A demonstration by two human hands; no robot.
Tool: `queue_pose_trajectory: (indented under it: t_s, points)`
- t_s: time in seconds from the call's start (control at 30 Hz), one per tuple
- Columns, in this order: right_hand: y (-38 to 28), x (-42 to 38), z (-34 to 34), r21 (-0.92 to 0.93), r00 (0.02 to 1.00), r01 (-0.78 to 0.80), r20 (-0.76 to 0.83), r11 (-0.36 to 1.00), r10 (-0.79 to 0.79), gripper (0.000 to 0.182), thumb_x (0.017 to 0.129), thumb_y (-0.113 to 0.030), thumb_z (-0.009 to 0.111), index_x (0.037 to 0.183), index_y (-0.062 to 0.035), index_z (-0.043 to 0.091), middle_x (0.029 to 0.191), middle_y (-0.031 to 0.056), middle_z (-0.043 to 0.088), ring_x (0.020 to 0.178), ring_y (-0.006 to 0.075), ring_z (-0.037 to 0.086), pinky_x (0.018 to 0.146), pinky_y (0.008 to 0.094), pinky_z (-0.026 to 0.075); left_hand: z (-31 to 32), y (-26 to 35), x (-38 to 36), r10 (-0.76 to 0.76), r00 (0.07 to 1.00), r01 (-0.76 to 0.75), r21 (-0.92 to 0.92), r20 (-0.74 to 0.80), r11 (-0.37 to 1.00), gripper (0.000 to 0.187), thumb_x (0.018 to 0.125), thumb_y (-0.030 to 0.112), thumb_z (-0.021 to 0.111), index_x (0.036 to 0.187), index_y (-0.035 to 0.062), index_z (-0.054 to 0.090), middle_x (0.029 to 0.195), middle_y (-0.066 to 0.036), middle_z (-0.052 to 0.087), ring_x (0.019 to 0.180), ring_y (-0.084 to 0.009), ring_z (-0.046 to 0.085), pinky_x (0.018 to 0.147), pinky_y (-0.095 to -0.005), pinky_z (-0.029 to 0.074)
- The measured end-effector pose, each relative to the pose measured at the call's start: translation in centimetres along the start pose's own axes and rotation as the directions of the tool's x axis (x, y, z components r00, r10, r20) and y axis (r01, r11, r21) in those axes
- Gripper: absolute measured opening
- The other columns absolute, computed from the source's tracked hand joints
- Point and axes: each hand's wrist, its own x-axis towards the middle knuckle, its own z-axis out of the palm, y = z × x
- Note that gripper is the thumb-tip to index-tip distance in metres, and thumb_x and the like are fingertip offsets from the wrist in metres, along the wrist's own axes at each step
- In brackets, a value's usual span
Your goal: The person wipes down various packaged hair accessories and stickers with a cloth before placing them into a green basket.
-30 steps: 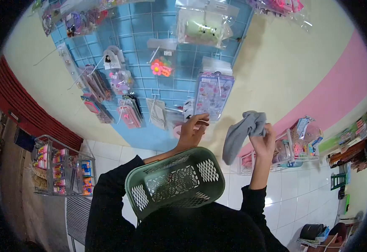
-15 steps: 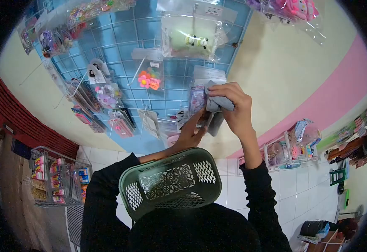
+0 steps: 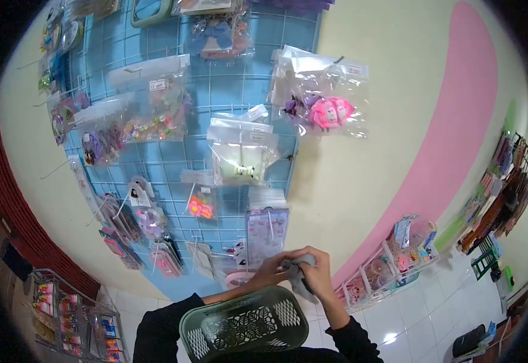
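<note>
A crumpled grey cloth (image 3: pixel 300 277) is bunched between my two hands, below the lowest packs on the rack. My right hand (image 3: pixel 317 271) is closed round its upper right part. From the other side, the fingers of my left hand (image 3: pixel 269 270) close on its left edge, though the fingertips are partly hidden. A green plastic basket (image 3: pixel 243 320) with a cut-out leaf pattern hangs at my left forearm. Just above my hands, a flat lilac patterned pack (image 3: pixel 266 237) hangs from a hook.
A blue-backed wire rack (image 3: pixel 215 91) carries several bagged hair accessories. A pink bagged item (image 3: pixel 332 112) juts out at its right side. A white shelf unit (image 3: pixel 367 279) stands low at right, and a wire stand of small packets (image 3: pixel 70 320) at lower left.
My view has tilted up, showing more of the rack. Both hands have come away from the hanging packs with the cloth; my left hand has let go of the packs' lower edge.
</note>
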Motion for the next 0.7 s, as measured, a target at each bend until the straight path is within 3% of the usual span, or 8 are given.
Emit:
queue_pose_trajectory:
  t_s: [0.07,0.13,0.2,0.23,0.33,0.47,0.57,0.7]
  points:
    - [-0.8,-1.1,-0.3,-0.113,0.999,-0.004,0.052,0.994,0.010,0.022,0.056,0.004,0.047,0.077,0.0026,0.053,0.079,0.0107,0.055,0.076,0.0177,0.052,0.070,0.0253,0.040,-0.1,-2.6,-0.7,-0.018,0.983,0.054,-0.197,0.180,0.979,0.032,0.070,0.009,0.053,0.099,0.0026,0.042,0.086,-0.007,0.050,0.077,-0.0148,0.050,0.067,-0.0289,0.042]
    - [-4.3,-1.2,-2.3,-0.532,0.941,0.260,0.327,0.805,-0.088,0.030,0.062,-0.004,0.055,0.091,0.0010,0.049,0.086,0.0089,0.053,0.082,0.0173,0.049,0.066,0.0286,0.041,0.0,-3.0,-1.0,-0.082,0.980,0.120,-0.208,0.183,0.971,0.032,0.070,0.009,0.053,0.099,0.0025,0.042,0.085,-0.007,0.050,0.076,-0.0150,0.050,0.065,-0.0290,0.042]
    - [-11.3,0.0,-4.0,-0.487,0.980,0.198,0.072,0.851,-0.187,0.046,0.061,-0.013,0.062,0.101,-0.0031,0.043,0.091,0.0102,0.051,0.081,0.0172,0.049,0.063,0.0273,0.041,0.4,-2.6,-0.8,-0.210,0.960,0.253,-0.247,0.187,0.935,0.033,0.070,0.010,0.051,0.100,0.0024,0.041,0.084,-0.008,0.050,0.074,-0.0154,0.051,0.061,-0.0292,0.043]
    - [-12.1,2.2,-4.9,-0.151,0.938,0.305,-0.124,0.940,-0.324,0.042,0.061,-0.013,0.062,0.098,-0.0020,0.045,0.086,0.0091,0.051,0.077,0.0154,0.049,0.059,0.0251,0.040,1.0,-2.8,-1.2,-0.285,0.939,0.331,-0.275,0.194,0.903,0.033,0.070,0.010,0.051,0.100,0.0024,0.040,0.083,-0.008,0.050,0.073,-0.0156,0.051,0.059,-0.0293,0.043]
    - [-18.1,7.4,-5.1,-0.404,0.797,0.339,-0.357,0.849,-0.488,0.034,0.064,-0.023,0.061,0.087,0.0001,0.049,0.071,0.0067,0.051,0.063,0.0116,0.049,0.048,0.0212,0.039,2.8,-1.9,-2.4,-0.436,0.872,0.488,-0.318,0.225,0.813,0.033,0.070,0.010,0.050,0.101,0.0023,0.040,0.082,-0.008,0.050,0.071,-0.0161,0.052,0.055,-0.0295,0.044]
    - [-19.5,9.4,-4.7,-0.056,0.975,0.156,-0.152,0.986,-0.162,0.029,0.065,-0.032,0.058,0.073,-0.0055,0.051,0.058,0.0034,0.049,0.048,0.0075,0.046,0.040,0.0186,0.034,3.7,-0.5,-2.1,-0.367,0.912,0.409,-0.376,0.181,0.831,0.041,0.070,0.009,0.046,0.108,0.0043,0.031,0.087,-0.012,0.049,0.071,-0.0190,0.053,0.058,-0.0305,0.045]
    - [-20.0,8.2,-4.4,0.093,0.956,0.241,-0.194,0.966,-0.219,0.022,0.068,-0.027,0.056,0.067,-0.0063,0.050,0.055,0.0021,0.047,0.044,0.0060,0.044,0.036,0.0158,0.030,3.5,-2.4,-2.4,-0.074,0.996,0.055,-0.287,-0.056,0.956,0.051,0.070,0.012,0.049,0.115,0.0053,0.026,0.090,-0.012,0.048,0.083,-0.0191,0.049,0.070,-0.0318,0.040]
    - [-21.6,7.1,-4.7,0.201,0.919,0.350,-0.263,0.915,-0.294,0.017,0.071,-0.020,0.053,0.067,-0.0040,0.048,0.055,0.0025,0.046,0.042,0.0060,0.043,0.034,0.0155,0.028,2.2,-1.3,-3.0,0.021,0.991,0.006,-0.196,0.134,0.981,0.057,0.071,0.013,0.050,0.119,0.0072,0.021,0.097,-0.012,0.047,0.095,-0.0170,0.042,0.080,-0.0286,0.032]
